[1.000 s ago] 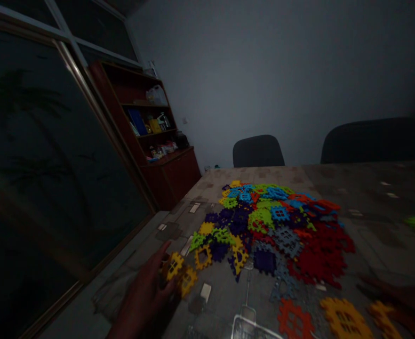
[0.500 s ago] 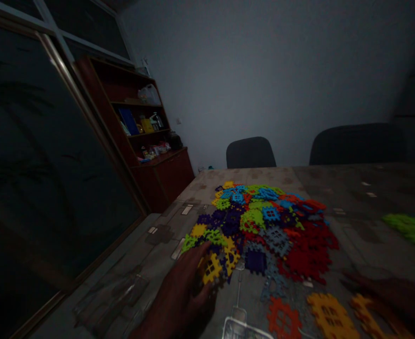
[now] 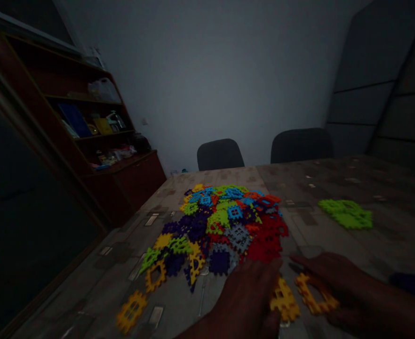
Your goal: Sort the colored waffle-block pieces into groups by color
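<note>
My left hand (image 3: pixel 244 299) reaches in low at the centre, its fingers and thumb around the left side of a yellow-orange toothed building piece with a window cutout (image 3: pixel 285 301). Part of that piece is hidden behind the fingers. To its right, my right hand (image 3: pixel 345 282) holds a yellow-orange toothed frame piece (image 3: pixel 315 296) with a large opening, its thumb side below and index finger stretched out above. The two pieces are close but appear apart. Just beyond lies a heap of interlocking plastic pieces (image 3: pixel 221 219) in red, purple, green, blue, grey and yellow.
A yellow window piece (image 3: pixel 132 310) and a yellow frame piece (image 3: pixel 156 275) lie at the left. Green pieces (image 3: pixel 347 214) sit flat at the right, with a dark blue item (image 3: pixel 412 282) at the edge. Two dark chairs (image 3: pixel 219 154) stand behind the patterned table (image 3: pixel 299 183).
My view has turned right. My left hand has moved right, from the heap's left side toward my right hand, uncovering yellow pieces on the table. The right hand has come further into view.
</note>
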The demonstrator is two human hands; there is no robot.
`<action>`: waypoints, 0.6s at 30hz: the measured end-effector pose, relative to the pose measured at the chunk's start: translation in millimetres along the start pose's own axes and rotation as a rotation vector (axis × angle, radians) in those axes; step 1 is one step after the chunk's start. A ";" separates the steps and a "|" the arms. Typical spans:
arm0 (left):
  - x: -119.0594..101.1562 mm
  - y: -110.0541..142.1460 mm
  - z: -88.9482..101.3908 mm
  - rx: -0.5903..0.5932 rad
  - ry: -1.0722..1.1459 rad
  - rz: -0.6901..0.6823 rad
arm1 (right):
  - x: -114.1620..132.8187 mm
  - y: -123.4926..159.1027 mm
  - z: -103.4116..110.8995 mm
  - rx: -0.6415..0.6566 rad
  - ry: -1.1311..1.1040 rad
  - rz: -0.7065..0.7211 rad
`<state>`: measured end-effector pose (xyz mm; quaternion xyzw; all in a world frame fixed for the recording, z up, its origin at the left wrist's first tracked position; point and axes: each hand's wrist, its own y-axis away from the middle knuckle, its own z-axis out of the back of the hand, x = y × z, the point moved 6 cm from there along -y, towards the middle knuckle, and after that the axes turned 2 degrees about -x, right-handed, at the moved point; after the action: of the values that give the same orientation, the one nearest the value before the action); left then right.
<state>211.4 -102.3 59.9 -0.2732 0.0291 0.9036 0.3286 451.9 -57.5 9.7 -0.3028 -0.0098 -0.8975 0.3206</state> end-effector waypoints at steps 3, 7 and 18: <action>2.9 -1.4 -9.3 0.072 -0.008 0.038 | 6.7 -0.4 -1.5 0.095 -0.032 -0.066; 3.5 -4.3 -10.8 0.159 -0.021 0.134 | 27.1 -7.4 3.5 0.166 -0.084 -0.092; -2.1 -13.9 -17.5 0.207 -0.092 0.232 | 40.6 -11.3 -1.3 0.176 -0.033 -0.055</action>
<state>229.5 -96.7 47.9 -0.1910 0.1384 0.9392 0.2497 419.8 -71.9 33.0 -0.2877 -0.1021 -0.8965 0.3212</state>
